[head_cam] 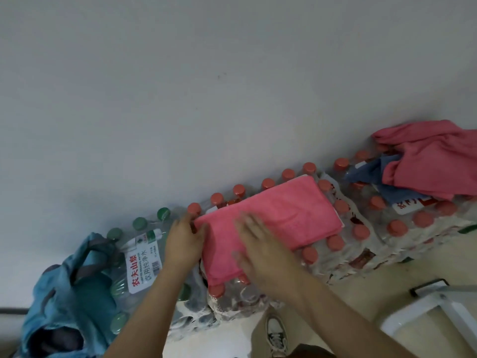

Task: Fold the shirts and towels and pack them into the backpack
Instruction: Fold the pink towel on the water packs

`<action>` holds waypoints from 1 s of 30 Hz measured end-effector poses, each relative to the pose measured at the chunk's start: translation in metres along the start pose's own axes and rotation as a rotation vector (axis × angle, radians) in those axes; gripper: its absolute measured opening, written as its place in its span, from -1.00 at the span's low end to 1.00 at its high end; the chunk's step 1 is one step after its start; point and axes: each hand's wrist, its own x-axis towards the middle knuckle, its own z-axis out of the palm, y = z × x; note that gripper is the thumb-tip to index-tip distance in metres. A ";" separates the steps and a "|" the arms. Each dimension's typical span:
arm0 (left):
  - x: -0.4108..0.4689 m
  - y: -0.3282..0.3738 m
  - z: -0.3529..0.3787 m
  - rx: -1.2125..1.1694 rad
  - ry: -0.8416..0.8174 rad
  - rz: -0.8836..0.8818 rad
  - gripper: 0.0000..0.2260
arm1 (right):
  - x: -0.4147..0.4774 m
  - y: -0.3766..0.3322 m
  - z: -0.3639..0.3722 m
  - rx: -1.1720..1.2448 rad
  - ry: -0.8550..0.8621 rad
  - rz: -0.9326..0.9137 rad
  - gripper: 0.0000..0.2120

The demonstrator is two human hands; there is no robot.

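Folded pink towel (271, 220), flat and rectangular atop bottle packs (361, 244). Crumpled pink cloth (426, 161) heaped over blue cloth (374, 174), right. Light-blue backpack (67, 301) slumped, left, mouth open.

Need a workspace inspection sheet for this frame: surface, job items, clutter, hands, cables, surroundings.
Surface: shrink-wrapped water bottle packs, red-capped; one green-capped pack at left.
Job's things: folded pink towel lies on a red-capped pack; unfolded pink cloth and blue cloth heaped at right; blue backpack at left, open.
Clutter: nothing seen.
Hands: left hand at towel's left edge, grip unclear; right hand flat on towel, blurred.
Cables: nothing seen.
Surroundings: plain wall, pale floor, white frame, a shoe.
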 end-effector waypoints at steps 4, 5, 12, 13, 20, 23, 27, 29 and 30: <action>-0.002 0.007 -0.005 -0.101 -0.003 -0.122 -0.88 | 0.006 -0.010 0.031 0.138 -0.265 0.019 -0.30; -0.003 0.009 -0.006 -0.108 0.007 -0.111 -0.90 | 0.006 -0.009 0.034 0.114 -0.269 0.018 -0.28; -0.031 0.003 -0.007 -0.372 0.029 0.013 -0.63 | 0.007 -0.009 0.042 0.138 -0.314 0.010 0.01; -0.036 0.001 -0.006 -0.368 0.005 0.050 -0.58 | 0.007 -0.010 0.041 0.154 -0.316 0.017 0.03; -0.043 -0.002 -0.019 -0.535 -0.200 0.054 -0.82 | 0.008 -0.013 0.032 0.263 -0.359 0.041 0.00; -0.047 0.003 -0.030 -0.533 -0.194 -0.017 -0.80 | 0.008 -0.016 0.023 0.408 -0.360 0.094 -0.24; -0.047 0.020 -0.043 -0.718 -0.173 -0.105 -0.80 | -0.002 -0.023 -0.002 0.714 -0.330 0.149 -0.21; -0.047 0.034 -0.051 -0.758 -0.242 -0.051 -0.73 | -0.006 -0.032 -0.006 0.670 -0.260 0.098 -0.10; -0.047 0.043 -0.054 -0.754 -0.296 -0.004 -0.68 | -0.008 -0.036 -0.003 0.608 -0.199 0.098 -0.04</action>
